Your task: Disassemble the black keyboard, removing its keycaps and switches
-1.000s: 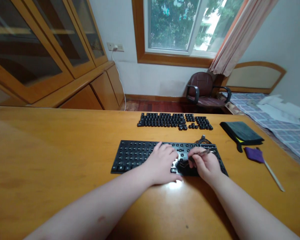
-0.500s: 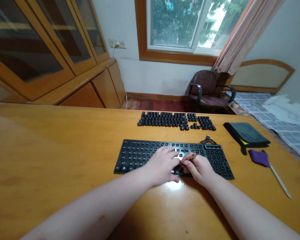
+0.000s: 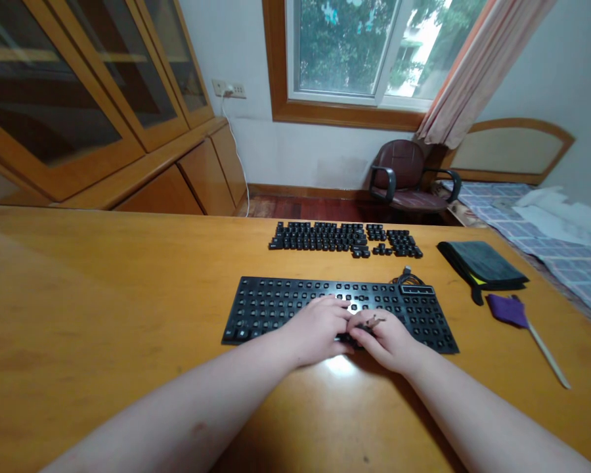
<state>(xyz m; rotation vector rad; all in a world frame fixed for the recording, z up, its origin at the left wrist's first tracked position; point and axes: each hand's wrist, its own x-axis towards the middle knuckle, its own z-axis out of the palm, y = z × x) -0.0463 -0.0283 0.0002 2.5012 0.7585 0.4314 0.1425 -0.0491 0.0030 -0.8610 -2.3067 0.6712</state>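
Note:
A black keyboard (image 3: 263,303) lies on the wooden desk, most of its keycaps off and its bare key sockets showing. A few keys remain at its lower left corner. My left hand (image 3: 318,328) rests over the middle of the keyboard's lower part, fingers laid out across it. Close against it, my right hand (image 3: 391,338) is closed around a small slim tool (image 3: 374,321) whose brownish end sticks up between the fingers. The tool's working end and the keys under both hands are hidden.
Loose black keycaps (image 3: 320,238) lie in keyboard layout behind the keyboard. A coiled cable (image 3: 406,276) sits at its upper right. Further right are a folded dark cloth (image 3: 487,263) and a purple-headed brush-like tool (image 3: 507,310) with a pale handle. A chair (image 3: 401,171) stands beyond the desk.
My right hand has moved slightly left, up against my left hand, and tilted so the tool's end shows more. My left fingers have drawn closer together. The view has shifted slightly.

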